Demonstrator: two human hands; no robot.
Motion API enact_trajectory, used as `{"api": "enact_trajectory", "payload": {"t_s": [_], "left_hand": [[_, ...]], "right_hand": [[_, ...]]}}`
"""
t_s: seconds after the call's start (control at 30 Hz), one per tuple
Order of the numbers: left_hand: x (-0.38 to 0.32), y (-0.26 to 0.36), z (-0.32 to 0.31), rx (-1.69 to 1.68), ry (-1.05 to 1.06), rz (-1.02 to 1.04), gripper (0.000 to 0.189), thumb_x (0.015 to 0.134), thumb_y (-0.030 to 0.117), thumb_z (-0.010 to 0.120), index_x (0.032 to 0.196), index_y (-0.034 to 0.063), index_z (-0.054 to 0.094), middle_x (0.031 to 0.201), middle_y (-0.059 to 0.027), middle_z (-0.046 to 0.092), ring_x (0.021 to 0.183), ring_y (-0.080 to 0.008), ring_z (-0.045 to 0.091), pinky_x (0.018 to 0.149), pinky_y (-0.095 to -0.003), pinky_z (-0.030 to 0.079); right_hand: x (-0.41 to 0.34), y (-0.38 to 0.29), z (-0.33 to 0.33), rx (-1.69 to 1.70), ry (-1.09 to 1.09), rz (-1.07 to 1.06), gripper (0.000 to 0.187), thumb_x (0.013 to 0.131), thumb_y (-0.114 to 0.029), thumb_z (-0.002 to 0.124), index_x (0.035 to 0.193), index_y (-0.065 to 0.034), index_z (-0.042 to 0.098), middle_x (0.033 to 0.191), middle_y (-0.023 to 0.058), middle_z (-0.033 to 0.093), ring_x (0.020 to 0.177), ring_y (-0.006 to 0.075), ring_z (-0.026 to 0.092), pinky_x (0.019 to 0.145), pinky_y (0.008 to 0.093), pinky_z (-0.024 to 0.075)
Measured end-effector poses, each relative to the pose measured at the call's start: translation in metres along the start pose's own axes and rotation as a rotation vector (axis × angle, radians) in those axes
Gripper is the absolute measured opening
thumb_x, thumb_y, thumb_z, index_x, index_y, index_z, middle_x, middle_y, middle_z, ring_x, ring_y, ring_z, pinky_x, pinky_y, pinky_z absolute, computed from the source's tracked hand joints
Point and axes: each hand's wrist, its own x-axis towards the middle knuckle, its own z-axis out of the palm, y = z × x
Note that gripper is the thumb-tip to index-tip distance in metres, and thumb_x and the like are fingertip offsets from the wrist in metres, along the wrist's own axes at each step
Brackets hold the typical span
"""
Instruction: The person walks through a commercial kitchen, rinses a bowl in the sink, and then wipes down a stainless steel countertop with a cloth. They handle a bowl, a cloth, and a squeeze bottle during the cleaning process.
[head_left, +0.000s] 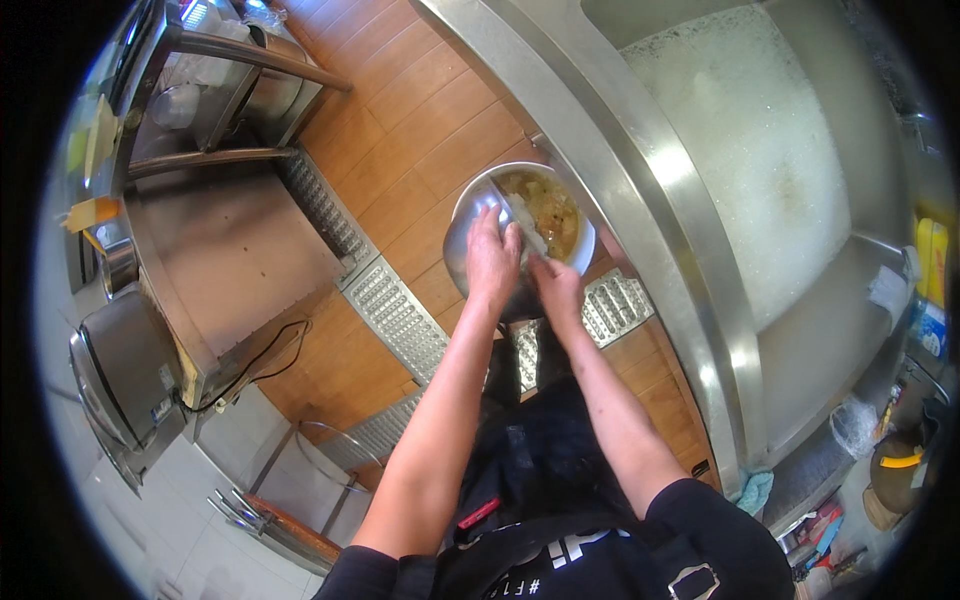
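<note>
A shiny metal bowl (474, 211) is tipped on its side over a white bucket (587, 251). My left hand (493, 259) lies on the bowl's curved outer side, thumb towards the rim. Close to the lower end of that rim, my right hand (559, 289) has its fingers curled and appears to grip the edge; its fingertips are partly hidden. Inside the bucket is a brownish, wet mix of food scraps (551, 214). Some whitish matter (527, 223) shows along the rim, between the bowl and the scraps.
A stainless steel sink (660, 169) full of suds (757, 150) stands at the right, its edge beside the bucket. Perforated metal drain covers (394, 319) cross the brown tiled floor (420, 150). At the left are a metal-legged rack (262, 64), a low cabinet (232, 255) and a black cable (262, 367).
</note>
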Motion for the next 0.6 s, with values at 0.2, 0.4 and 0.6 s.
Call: {"api": "enact_trajectory", "payload": {"t_s": [0.2,0.4,0.6], "left_hand": [[-0.039,-0.028,-0.016,0.025,0.145,-0.051,0.043,0.089,0.018,0.048,0.125,-0.0052,0.046,0.135,-0.0243,0.041,0.127,-0.0369,0.035,0.106,-0.0408,0.027],[-0.077,-0.089,-0.038,0.052,0.102,-0.185,0.044,0.089,0.017,0.048,0.126,-0.0053,0.044,0.132,-0.0237,0.043,0.125,-0.0344,0.038,0.105,-0.0393,0.029],[-0.101,-0.122,-0.048,0.095,0.065,-0.254,0.045,0.088,0.019,0.05,0.126,-0.0043,0.046,0.128,-0.0221,0.048,0.122,-0.0336,0.043,0.103,-0.0379,0.032]], "right_hand": [[0.042,0.025,-0.031,0.672,-0.116,0.199,0.039,0.08,-0.048,0.067,0.077,-0.009,0.066,0.064,-0.0026,0.058,0.051,0.0053,0.05,0.047,0.0191,0.037],[0.062,0.07,-0.039,0.797,-0.01,0.047,0.048,0.081,-0.045,0.066,0.106,-0.0048,0.061,0.102,0.0037,0.06,0.095,0.0135,0.054,0.083,0.0276,0.0417],[0.05,0.044,-0.057,1.025,-0.197,0.153,0.062,0.084,-0.044,0.062,0.126,-0.0018,0.047,0.129,0.0048,0.049,0.119,0.0176,0.044,0.101,0.0306,0.0339]]}}
